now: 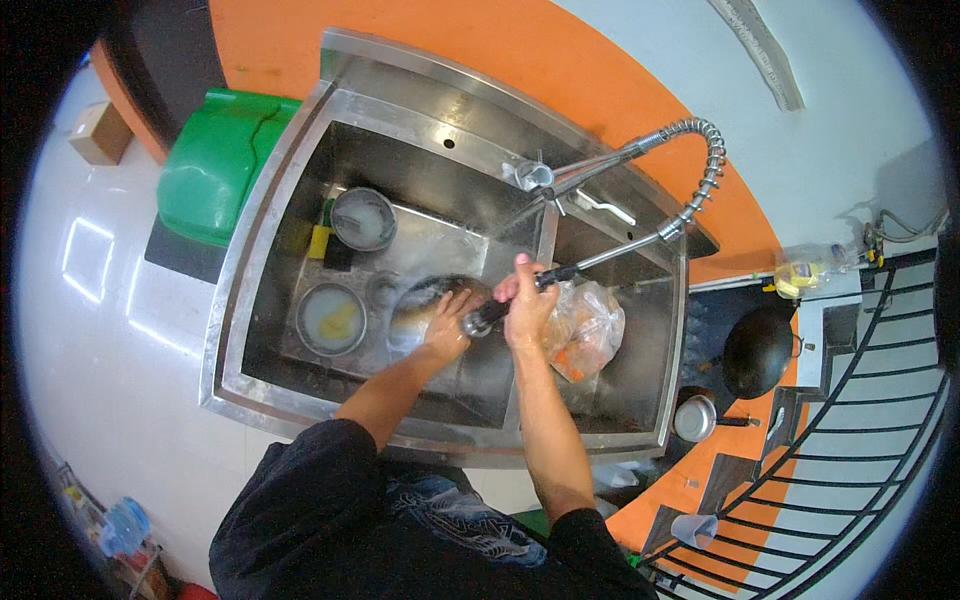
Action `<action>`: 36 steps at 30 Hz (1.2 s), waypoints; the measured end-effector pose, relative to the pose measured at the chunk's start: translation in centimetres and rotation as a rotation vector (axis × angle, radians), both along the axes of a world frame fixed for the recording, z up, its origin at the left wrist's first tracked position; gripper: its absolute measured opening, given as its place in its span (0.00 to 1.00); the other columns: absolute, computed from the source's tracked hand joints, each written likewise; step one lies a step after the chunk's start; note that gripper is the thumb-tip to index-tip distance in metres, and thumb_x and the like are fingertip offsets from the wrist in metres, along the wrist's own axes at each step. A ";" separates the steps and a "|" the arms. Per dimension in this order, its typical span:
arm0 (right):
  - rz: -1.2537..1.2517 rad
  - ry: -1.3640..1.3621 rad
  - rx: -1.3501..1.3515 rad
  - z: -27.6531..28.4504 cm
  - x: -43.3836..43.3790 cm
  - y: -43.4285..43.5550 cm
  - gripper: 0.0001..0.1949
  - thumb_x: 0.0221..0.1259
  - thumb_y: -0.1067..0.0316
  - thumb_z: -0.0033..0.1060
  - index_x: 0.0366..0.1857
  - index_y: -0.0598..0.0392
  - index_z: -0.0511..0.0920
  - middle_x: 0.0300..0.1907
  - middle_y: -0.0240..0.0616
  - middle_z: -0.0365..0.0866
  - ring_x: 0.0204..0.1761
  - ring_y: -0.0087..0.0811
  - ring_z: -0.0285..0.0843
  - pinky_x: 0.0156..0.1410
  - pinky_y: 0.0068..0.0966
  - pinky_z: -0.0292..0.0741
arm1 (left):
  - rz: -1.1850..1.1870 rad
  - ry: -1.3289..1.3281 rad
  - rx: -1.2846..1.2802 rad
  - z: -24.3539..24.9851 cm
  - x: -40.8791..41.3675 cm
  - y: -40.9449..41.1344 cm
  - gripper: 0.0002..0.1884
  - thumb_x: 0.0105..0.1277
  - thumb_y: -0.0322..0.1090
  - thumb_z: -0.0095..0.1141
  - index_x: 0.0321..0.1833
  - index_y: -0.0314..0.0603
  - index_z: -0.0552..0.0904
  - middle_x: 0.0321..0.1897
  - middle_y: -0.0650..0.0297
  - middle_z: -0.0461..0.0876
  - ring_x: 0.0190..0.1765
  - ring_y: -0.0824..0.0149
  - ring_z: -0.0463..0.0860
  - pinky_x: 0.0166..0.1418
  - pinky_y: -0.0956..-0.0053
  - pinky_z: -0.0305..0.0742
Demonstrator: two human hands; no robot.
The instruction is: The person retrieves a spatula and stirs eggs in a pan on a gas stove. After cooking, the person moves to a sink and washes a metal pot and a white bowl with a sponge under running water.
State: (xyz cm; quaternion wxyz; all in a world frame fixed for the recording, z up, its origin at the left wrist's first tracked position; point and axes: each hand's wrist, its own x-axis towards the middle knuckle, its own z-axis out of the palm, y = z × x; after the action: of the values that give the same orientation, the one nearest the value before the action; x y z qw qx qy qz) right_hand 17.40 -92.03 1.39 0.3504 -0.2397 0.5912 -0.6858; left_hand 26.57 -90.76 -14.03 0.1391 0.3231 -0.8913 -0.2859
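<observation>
My right hand (529, 304) grips the black handle of a spring pre-rinse faucet, its spray head (477, 324) pointing down to the left over the left basin of a double stainless-steel sink (450, 442). My left hand (452, 322) lies spread on a round metal pan or bowl (411, 319) in that basin. Left of it stand a metal pot holding cloudy liquid and something yellow (331, 319) and, farther back, another pot with whitish liquid (364, 218). A yellow sponge (319, 241) is beside the back pot. Whether water is flowing is hard to tell.
Clear plastic bags with orange contents (589, 330) lie in the right basin. A white-handled utensil (606, 207) rests on the back ledge. Left of the sink is a green bin (217, 165). To the right are a dark wok (759, 352), a small saucepan (695, 418) and a black metal railing (840, 442).
</observation>
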 end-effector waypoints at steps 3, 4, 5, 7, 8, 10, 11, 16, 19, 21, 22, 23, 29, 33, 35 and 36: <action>0.113 -0.150 -0.120 0.1 1.5 -0.4 0.14 0.63 0.66 0.60 0.24 0.53 0.66 0.14 0.31 0.67 0.16 0.24 0.67 0.24 0.23 0.67 | 0.015 0.142 0.068 0.0 0.5 0.0 0.33 0.51 0.34 0.56 0.65 0.46 0.70 0.71 0.63 0.60 0.74 0.51 0.51 0.75 0.48 0.44; 0.110 -0.061 -0.123 0.4 1.9 -0.8 0.14 0.63 0.66 0.60 0.23 0.54 0.66 0.15 0.32 0.67 0.18 0.25 0.68 0.26 0.24 0.68 | 0.042 0.088 -0.074 -2.8 0.0 -0.1 0.33 0.51 0.36 0.57 0.65 0.47 0.70 0.71 0.63 0.60 0.75 0.50 0.49 0.75 0.46 0.44; 0.062 -0.033 -0.122 0.4 1.8 -1.0 0.14 0.63 0.66 0.60 0.22 0.53 0.66 0.15 0.31 0.66 0.18 0.25 0.67 0.26 0.25 0.68 | 0.053 0.032 -0.213 -4.4 -0.4 0.0 0.34 0.50 0.38 0.58 0.66 0.48 0.70 0.71 0.63 0.60 0.75 0.49 0.48 0.75 0.45 0.44; -0.086 0.030 -0.129 -0.3 0.3 -1.1 0.15 0.64 0.66 0.59 0.21 0.52 0.64 0.15 0.31 0.64 0.19 0.25 0.65 0.27 0.25 0.68 | 0.089 -0.318 -0.039 1.2 -0.5 -0.4 0.42 0.50 0.47 0.60 0.71 0.49 0.61 0.73 0.58 0.53 0.75 0.45 0.44 0.71 0.34 0.42; -0.046 0.051 -0.133 -0.2 0.4 -0.7 0.14 0.64 0.66 0.59 0.22 0.52 0.65 0.16 0.32 0.65 0.20 0.26 0.67 0.29 0.25 0.69 | 0.192 -0.310 0.078 2.9 -0.3 -0.4 0.43 0.51 0.47 0.60 0.72 0.49 0.59 0.74 0.57 0.50 0.75 0.45 0.44 0.69 0.32 0.42; 0.027 0.016 -0.089 -0.3 1.3 -0.1 0.14 0.64 0.66 0.59 0.23 0.53 0.65 0.16 0.32 0.66 0.21 0.27 0.67 0.30 0.26 0.70 | 0.300 -0.338 0.240 3.2 -0.3 -0.9 0.48 0.50 0.51 0.61 0.74 0.49 0.52 0.75 0.55 0.45 0.75 0.43 0.43 0.65 0.26 0.43; 0.061 -0.002 -0.065 -0.5 1.7 0.2 0.14 0.64 0.66 0.59 0.24 0.53 0.65 0.16 0.33 0.67 0.21 0.27 0.68 0.30 0.26 0.71 | 0.288 -0.346 0.234 3.0 -0.1 -0.8 0.49 0.50 0.51 0.61 0.74 0.48 0.51 0.75 0.55 0.45 0.75 0.43 0.44 0.65 0.26 0.43; -0.091 0.065 -0.087 -0.4 0.2 -0.5 0.13 0.64 0.65 0.60 0.25 0.54 0.67 0.19 0.35 0.70 0.24 0.29 0.72 0.33 0.29 0.73 | -0.067 -0.296 -0.055 0.3 -0.6 -1.1 0.44 0.52 0.47 0.59 0.72 0.40 0.57 0.72 0.53 0.55 0.75 0.44 0.45 0.66 0.26 0.43; -0.161 0.502 0.216 0.0 -1.5 0.2 0.11 0.64 0.62 0.59 0.27 0.54 0.70 0.21 0.35 0.75 0.26 0.26 0.73 0.33 0.28 0.73 | -0.184 -0.457 -0.080 0.7 -3.1 -0.9 0.34 0.59 0.47 0.54 0.69 0.49 0.65 0.71 0.56 0.59 0.75 0.44 0.46 0.65 0.26 0.42; -0.095 0.454 0.192 0.0 -1.4 0.3 0.13 0.63 0.58 0.60 0.26 0.55 0.73 0.21 0.34 0.77 0.25 0.25 0.75 0.34 0.27 0.72 | -0.054 -0.380 -0.043 -0.3 -3.5 -0.6 0.31 0.62 0.50 0.50 0.69 0.57 0.66 0.74 0.58 0.53 0.74 0.41 0.44 0.65 0.24 0.38; -0.055 0.431 0.174 -0.6 -0.5 -0.4 0.15 0.63 0.56 0.60 0.25 0.56 0.74 0.20 0.34 0.78 0.24 0.25 0.75 0.34 0.26 0.72 | 0.051 -0.196 -0.020 -1.8 -3.6 -0.7 0.30 0.62 0.51 0.49 0.70 0.60 0.65 0.74 0.57 0.52 0.74 0.40 0.44 0.64 0.24 0.38; -0.025 0.402 0.161 -1.3 -0.6 -1.0 0.16 0.63 0.54 0.60 0.24 0.56 0.76 0.20 0.33 0.79 0.24 0.24 0.76 0.34 0.26 0.71 | 0.033 -0.255 0.052 0.3 -3.9 -1.4 0.31 0.62 0.52 0.49 0.71 0.62 0.63 0.74 0.56 0.50 0.74 0.39 0.45 0.63 0.23 0.38; -0.220 0.168 -0.049 -0.4 -1.9 -1.6 0.15 0.59 0.55 0.65 0.23 0.54 0.75 0.17 0.30 0.75 0.20 0.20 0.72 0.28 0.22 0.68 | 0.194 -0.418 -0.034 -5.6 -4.0 -5.1 0.32 0.64 0.45 0.51 0.70 0.46 0.61 0.71 0.52 0.54 0.69 0.37 0.56 0.66 0.39 0.57; -0.139 0.076 -0.050 0.2 0.8 -1.3 0.17 0.59 0.53 0.65 0.20 0.51 0.71 0.15 0.27 0.71 0.16 0.19 0.68 0.21 0.21 0.65 | 0.155 -0.476 0.085 -2.4 2.1 -8.4 0.19 0.62 0.37 0.52 0.54 0.36 0.74 0.44 0.49 0.81 0.48 0.42 0.80 0.51 0.55 0.76; -0.031 0.003 -0.042 1.2 2.2 -1.3 0.19 0.60 0.51 0.63 0.19 0.51 0.70 0.14 0.27 0.70 0.15 0.20 0.68 0.21 0.22 0.66 | 0.239 -0.391 0.132 0.2 5.5 -7.6 0.18 0.62 0.36 0.53 0.52 0.35 0.76 0.43 0.45 0.81 0.46 0.41 0.80 0.50 0.53 0.75; -0.036 0.048 -0.073 0.9 2.4 -1.6 0.20 0.61 0.49 0.60 0.18 0.51 0.69 0.13 0.28 0.69 0.15 0.21 0.68 0.21 0.22 0.67 | 0.278 -0.338 0.150 1.0 6.6 -7.3 0.17 0.62 0.35 0.53 0.51 0.34 0.77 0.42 0.43 0.81 0.46 0.41 0.80 0.50 0.52 0.75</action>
State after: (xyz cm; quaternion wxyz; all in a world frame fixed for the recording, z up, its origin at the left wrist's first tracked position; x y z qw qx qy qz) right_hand 19.76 -93.59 2.26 0.3147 -0.2578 0.5781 -0.7073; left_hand 33.22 -98.04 -13.00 0.0015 0.4957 -0.8250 -0.2715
